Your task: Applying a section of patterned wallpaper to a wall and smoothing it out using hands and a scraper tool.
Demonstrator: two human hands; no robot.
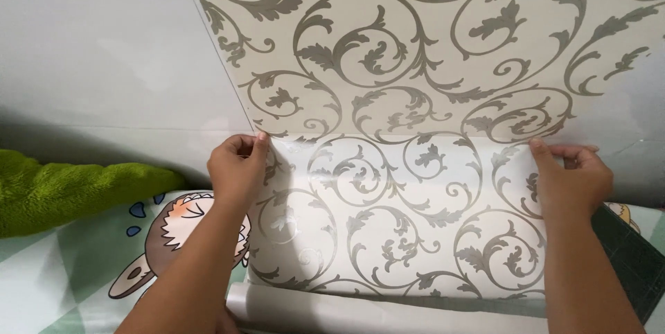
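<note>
Holding a sheet of patterned wallpaper (395, 216) by its two side edges, I see both hands pinched on it where the stuck part meets the loose part. My left hand (239, 168) has a narrow grip, thumb and fingers closed on the left edge; my right hand (575, 178) has the same closed grip on the right edge. Above both grips the paper lies flat against the pale wall (104, 50), its grey leaf scrolls running upward. Below the grips it bows out glossy and loose, down to the roll (360, 313) lying near my forearms. Gripping at both edges at one height looks meant to keep the sheet level and taut at the fold line. Left of my left grip sits a green fleecy blanket (62, 192), and under that arm a bed sheet with a cartoon print (159, 237).
</note>
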